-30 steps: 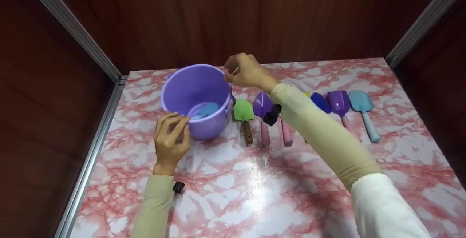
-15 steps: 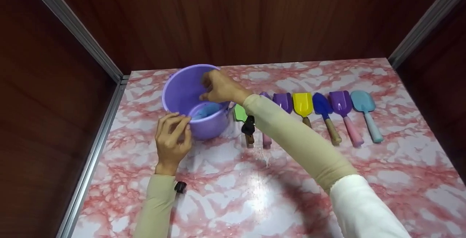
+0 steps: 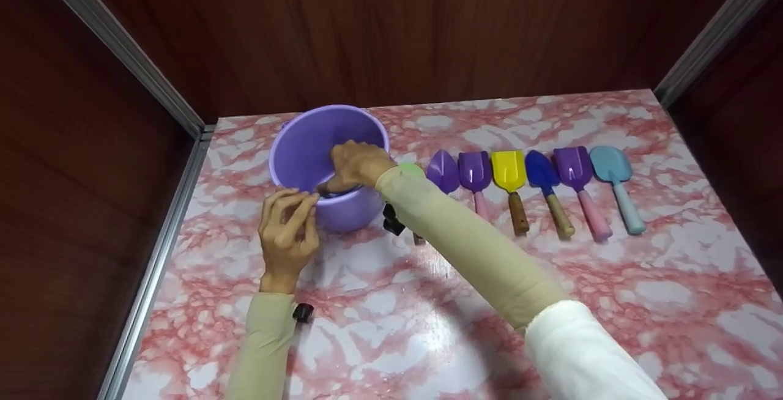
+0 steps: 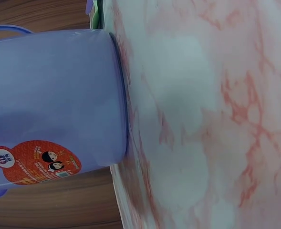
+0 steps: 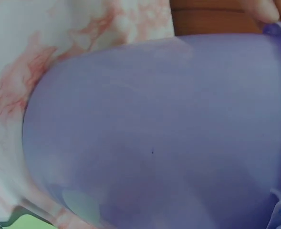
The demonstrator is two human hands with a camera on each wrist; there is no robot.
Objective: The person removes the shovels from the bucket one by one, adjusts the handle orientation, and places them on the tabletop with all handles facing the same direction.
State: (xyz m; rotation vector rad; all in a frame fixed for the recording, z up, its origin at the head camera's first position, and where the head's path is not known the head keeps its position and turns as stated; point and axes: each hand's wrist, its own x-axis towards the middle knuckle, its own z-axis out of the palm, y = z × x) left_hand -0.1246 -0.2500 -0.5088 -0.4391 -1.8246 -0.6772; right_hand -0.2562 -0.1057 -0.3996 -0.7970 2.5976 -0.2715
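A purple bucket (image 3: 352, 213) stands at the left of the table, its open top facing up. My left hand (image 3: 287, 238) holds its near-left rim between fingers and thumb. Fingertips of that hand also show at the rim in the right wrist view. My right hand (image 3: 361, 164) reaches down inside the bucket, its fingers mostly hidden, so I cannot tell if they hold something. Part of a blue thing (image 3: 336, 193) shows below that hand at the bottom. In the left wrist view the bucket's side wall (image 4: 49, 95) bears a red sticker (image 4: 49, 162).
Right of the bucket lies a row of toy shovels: a green one (image 3: 411, 169) partly under my sleeve, a purple pointed one (image 3: 443, 170), a purple one (image 3: 475, 170), a yellow one (image 3: 509, 170), a blue one (image 3: 541, 170), another purple one (image 3: 573, 169) and a light blue one (image 3: 612, 164). Dark wooden panels (image 3: 397, 33) enclose the table.
My right hand has moved from the bucket's far-right rim to the left and down into the bucket. The left hand has stayed at the near rim.
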